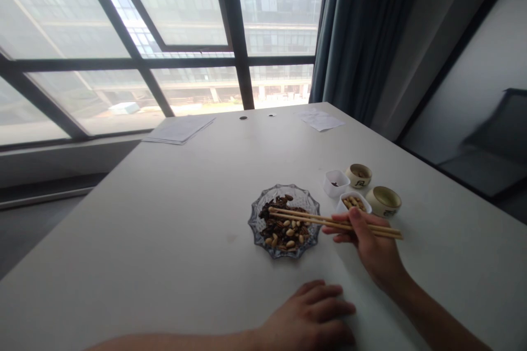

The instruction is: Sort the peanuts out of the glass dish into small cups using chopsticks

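My right hand is closed around a pair of wooden chopsticks. Their tips reach into a scalloped glass bowl and lie at some dark pieces on its left side; whether they pinch one I cannot tell. Pale nuts and brown bits are mixed in the bowl. Nearer to me, my left hand rests palm down on the table with its fingers loosely apart, holding nothing. Just beyond my right hand stands a white dish of light brown nuts, partly hidden by that hand.
Behind that dish are another white dish with a few dark bits and two cream cups with dark markings. Paper sheets lie at the white table's far left, more papers at its far right. Windows and a dark curtain stand beyond.
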`<control>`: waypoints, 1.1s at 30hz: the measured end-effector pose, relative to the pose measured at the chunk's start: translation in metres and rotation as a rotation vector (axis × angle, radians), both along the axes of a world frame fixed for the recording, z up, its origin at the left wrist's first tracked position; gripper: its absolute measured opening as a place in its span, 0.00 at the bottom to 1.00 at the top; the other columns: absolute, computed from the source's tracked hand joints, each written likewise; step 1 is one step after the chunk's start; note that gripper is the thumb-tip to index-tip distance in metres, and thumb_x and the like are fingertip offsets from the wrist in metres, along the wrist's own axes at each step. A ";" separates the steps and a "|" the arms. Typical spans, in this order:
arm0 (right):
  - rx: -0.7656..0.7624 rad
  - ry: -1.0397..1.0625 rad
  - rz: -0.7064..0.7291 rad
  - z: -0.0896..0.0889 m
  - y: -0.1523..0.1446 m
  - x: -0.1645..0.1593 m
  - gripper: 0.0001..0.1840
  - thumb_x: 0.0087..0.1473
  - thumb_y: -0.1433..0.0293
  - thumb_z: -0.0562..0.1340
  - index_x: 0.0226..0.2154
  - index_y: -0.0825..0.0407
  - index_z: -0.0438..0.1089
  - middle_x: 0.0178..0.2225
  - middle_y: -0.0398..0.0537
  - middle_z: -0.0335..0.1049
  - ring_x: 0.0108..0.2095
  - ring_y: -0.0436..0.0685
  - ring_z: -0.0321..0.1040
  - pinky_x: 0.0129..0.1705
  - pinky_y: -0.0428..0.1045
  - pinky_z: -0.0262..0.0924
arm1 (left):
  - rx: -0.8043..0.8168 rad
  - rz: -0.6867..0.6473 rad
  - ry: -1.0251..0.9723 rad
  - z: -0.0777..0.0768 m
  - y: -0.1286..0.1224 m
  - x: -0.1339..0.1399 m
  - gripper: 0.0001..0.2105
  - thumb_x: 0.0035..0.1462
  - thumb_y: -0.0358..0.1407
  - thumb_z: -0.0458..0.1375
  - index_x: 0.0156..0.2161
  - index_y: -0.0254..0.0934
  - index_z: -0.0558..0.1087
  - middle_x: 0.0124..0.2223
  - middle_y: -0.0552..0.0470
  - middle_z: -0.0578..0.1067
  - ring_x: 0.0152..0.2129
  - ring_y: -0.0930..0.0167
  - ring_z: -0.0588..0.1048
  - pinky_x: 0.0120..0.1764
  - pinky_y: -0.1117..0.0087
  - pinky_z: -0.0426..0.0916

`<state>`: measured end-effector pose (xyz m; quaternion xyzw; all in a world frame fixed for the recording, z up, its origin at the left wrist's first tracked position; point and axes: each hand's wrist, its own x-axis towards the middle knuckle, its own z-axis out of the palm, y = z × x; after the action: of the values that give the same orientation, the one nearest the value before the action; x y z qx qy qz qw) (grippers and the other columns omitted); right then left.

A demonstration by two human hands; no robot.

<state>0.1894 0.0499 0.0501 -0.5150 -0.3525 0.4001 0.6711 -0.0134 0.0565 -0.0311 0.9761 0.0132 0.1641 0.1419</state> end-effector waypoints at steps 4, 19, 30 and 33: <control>0.090 0.037 -0.238 0.014 0.008 0.041 0.26 0.51 0.47 0.75 0.32 0.56 0.82 0.31 0.57 0.84 0.30 0.61 0.85 0.28 0.45 0.78 | -0.015 -0.009 0.001 0.002 0.000 0.000 0.11 0.76 0.44 0.55 0.53 0.44 0.76 0.65 0.57 0.75 0.67 0.67 0.68 0.71 0.66 0.56; 0.117 -0.138 -0.707 0.024 0.008 0.143 0.19 0.65 0.54 0.64 0.29 0.49 0.77 0.29 0.47 0.78 0.30 0.58 0.80 0.40 0.56 0.80 | -0.058 -0.023 0.034 0.002 0.001 -0.001 0.10 0.74 0.43 0.57 0.54 0.44 0.75 0.66 0.54 0.74 0.68 0.65 0.66 0.71 0.63 0.56; 0.227 -0.206 -0.712 0.030 0.007 0.124 0.18 0.64 0.56 0.65 0.28 0.49 0.78 0.26 0.48 0.78 0.26 0.59 0.79 0.33 0.54 0.80 | -0.088 -0.037 0.042 -0.001 0.003 -0.002 0.11 0.76 0.43 0.54 0.55 0.43 0.74 0.67 0.55 0.73 0.69 0.65 0.65 0.71 0.62 0.55; 0.253 -0.187 -0.622 0.025 0.008 0.109 0.22 0.63 0.54 0.67 0.29 0.55 0.80 0.24 0.51 0.79 0.23 0.57 0.80 0.27 0.48 0.77 | -0.069 -0.034 0.028 0.000 0.002 -0.002 0.11 0.76 0.43 0.54 0.55 0.44 0.75 0.67 0.56 0.73 0.69 0.66 0.65 0.71 0.63 0.55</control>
<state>0.2986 0.0582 0.0750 -0.5449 -0.2853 0.0807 0.7843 -0.0157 0.0589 -0.0311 0.9729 0.0042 0.1473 0.1783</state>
